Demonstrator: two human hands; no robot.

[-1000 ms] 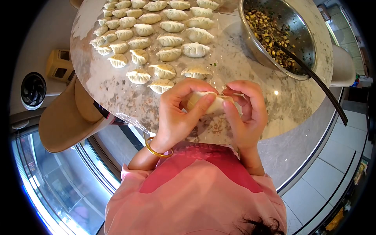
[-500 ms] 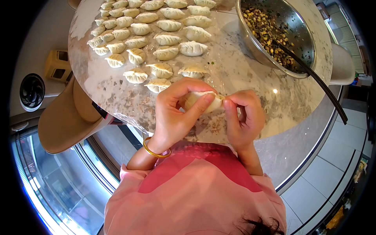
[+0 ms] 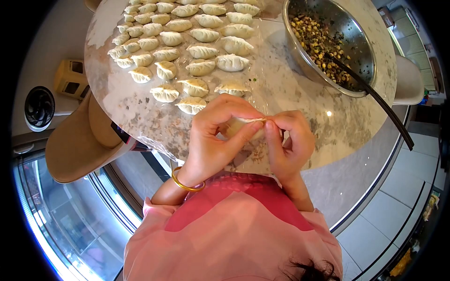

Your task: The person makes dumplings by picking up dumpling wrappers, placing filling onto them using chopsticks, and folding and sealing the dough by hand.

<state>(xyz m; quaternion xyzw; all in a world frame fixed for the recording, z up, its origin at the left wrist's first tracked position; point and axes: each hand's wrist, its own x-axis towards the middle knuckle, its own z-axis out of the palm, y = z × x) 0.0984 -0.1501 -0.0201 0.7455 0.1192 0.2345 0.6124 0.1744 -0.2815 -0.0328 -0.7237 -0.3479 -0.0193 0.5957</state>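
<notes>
Between my two hands, above the near part of the table, is a pale dumpling point(image 3: 233, 128), partly covered by my fingers. My left hand point(image 3: 220, 133) wraps round it, thumb and forefinger pinching its upper edge. At its right end my right hand point(image 3: 291, 140) pinches the dough between thumb and forefinger, close to the left fingertips. Just beyond my left hand lie finished dumplings with pleated edges, the nearest one point(image 3: 191, 105) close to my knuckles. Several rows of dumplings point(image 3: 201, 51) spread over the far left of the table.
A metal bowl point(image 3: 369, 44) of chopped filling point(image 3: 318, 44) stands at the far right of the round marble-patterned table point(image 3: 328, 136). Dark chopsticks point(image 3: 375, 96) lean out over its rim. A tan chair point(image 3: 70, 145) and a black fan point(image 3: 39, 107) are at the left.
My left thumb and fingers have shifted right along the dumpling's edge, up against my right fingertips. More of the dumpling is covered now. The view has tilted slightly.
</notes>
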